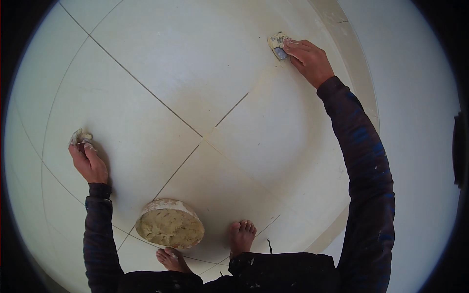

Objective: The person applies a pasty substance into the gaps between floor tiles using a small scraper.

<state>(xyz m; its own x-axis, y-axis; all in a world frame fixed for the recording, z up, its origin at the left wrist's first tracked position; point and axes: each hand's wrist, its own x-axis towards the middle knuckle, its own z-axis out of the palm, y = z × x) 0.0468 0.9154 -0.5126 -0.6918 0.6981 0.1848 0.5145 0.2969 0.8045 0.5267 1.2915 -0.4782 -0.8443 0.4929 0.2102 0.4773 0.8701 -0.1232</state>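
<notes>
My right hand (309, 61), at the far right, presses a flat, grey-blue piece smeared with cream grout (278, 45) against the tiled floor. Its exact kind is hidden under the paste. A faint cream smear trails from it along a tile joint. Off to the left, my left hand (90, 164) is closed around a lump of pale grout (81, 136), and paste coats the fingertips. Near my feet stands a round white tub (172, 203) holding thick beige grout (171, 228). Some joints (232, 109) are dark and bare, while others (229, 155) are cream-coloured.
Large pale floor tiles (161, 63) spread out ahead of me. A beige border strip (359, 73) curves along the right, beside a white wall (415, 127). My bare left foot (172, 260) touches or nearly touches the tub, and my bare right foot (242, 236) stands to its right.
</notes>
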